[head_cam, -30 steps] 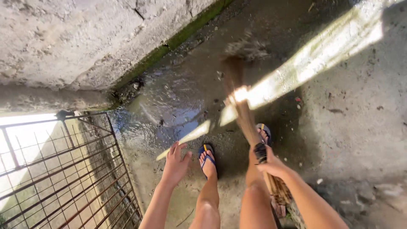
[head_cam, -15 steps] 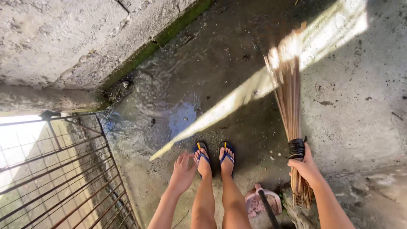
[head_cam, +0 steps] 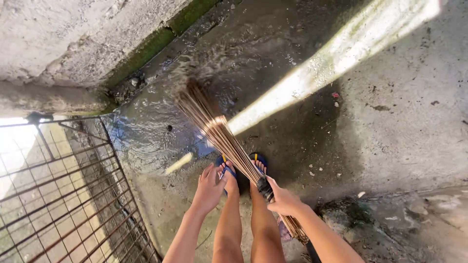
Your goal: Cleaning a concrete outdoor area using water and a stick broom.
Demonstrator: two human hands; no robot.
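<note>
R hand [head_cam: 284, 200] clenched on the stick broom [head_cam: 219, 132] at its black binding. Long axis diagonal; bristle tips point up-left toward the wall [head_cam: 73, 44] base, blurred, prob. in the water [head_cam: 151, 131]. L hand [head_cam: 208, 187] loose, fingers spread, holding nothing. Wet concrete floor [head_cam: 404, 122], metal gate [head_cam: 58, 195] at left edge.

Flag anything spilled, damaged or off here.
Water is pooled on the concrete floor by the wall, with green moss along its base. The right hand holds a stick broom in the puddle.
</note>
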